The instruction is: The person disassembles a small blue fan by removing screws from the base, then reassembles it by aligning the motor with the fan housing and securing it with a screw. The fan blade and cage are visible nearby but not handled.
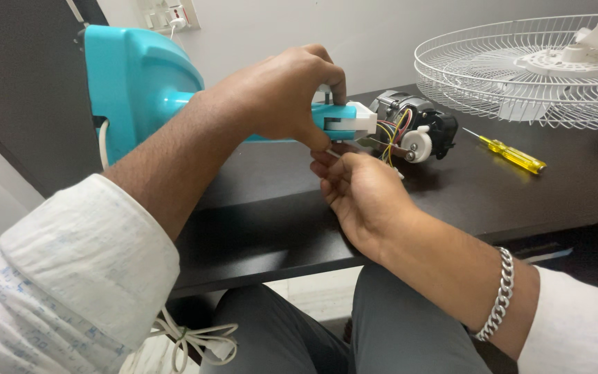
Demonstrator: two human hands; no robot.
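gripping the neck of a turquoise fan stand (140, 83) from above, the left hand (278, 93) is closed around the turquoise stem (337, 118), fingers curled over the top and thumb pressed down near the white end piece (363, 118). the stand lies on its side on a dark table (493, 201), its wide base to the left and the stem pointing right.

just beyond the white end piece sits a black fan motor (417, 125) with a small white gear and a bundle of yellow, red and blue wires (390, 135) running between motor and stem.

the right hand (361, 194) is underneath, palm up, fingertips pinched together on a thin white piece (331, 153) right below the left thumb; what that piece is cannot be told. it wears a silver chain bracelet (500, 298) at the wrist.

further right lie a yellow-handled screwdriver (510, 154), well apart from both hands, and a white wire fan guard (527, 69) resting on the table behind it. a white socket plate (167, 14) sits on the wall at the top left. a coiled white cord (195, 339) hangs below the table edge.
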